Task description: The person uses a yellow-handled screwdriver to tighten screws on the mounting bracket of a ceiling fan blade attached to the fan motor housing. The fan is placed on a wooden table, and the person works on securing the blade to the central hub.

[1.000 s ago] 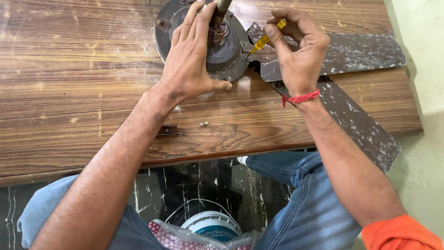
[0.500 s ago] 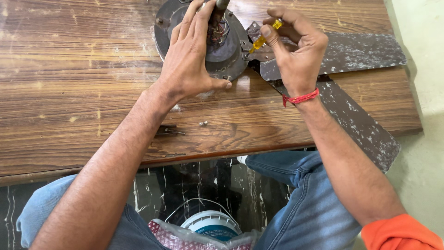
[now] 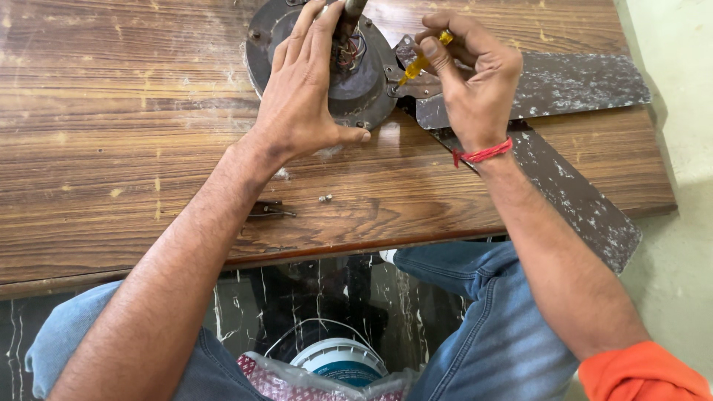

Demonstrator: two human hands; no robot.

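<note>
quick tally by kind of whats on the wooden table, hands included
hands: 2, left hand on the fan motor housing, right hand gripping the screwdriver
fan motor housing: 1
fan blades: 2, and
screwdriver, yellow handle: 1
loose screw: 1
small dark metal piece: 1
total: 8

A fan motor (image 3: 356,82) sits at the far edge of the table (image 3: 111,148), its two blades (image 3: 564,82) reaching to the right edge and past the near right corner. The left hand (image 3: 304,96) lies on the motor; the right hand (image 3: 475,82), just right of it, sets a screwdriver (image 3: 420,63) at the blade bracket. A loose screw (image 3: 324,198) and a small metal piece (image 3: 267,211) lie near the front edge.
</note>
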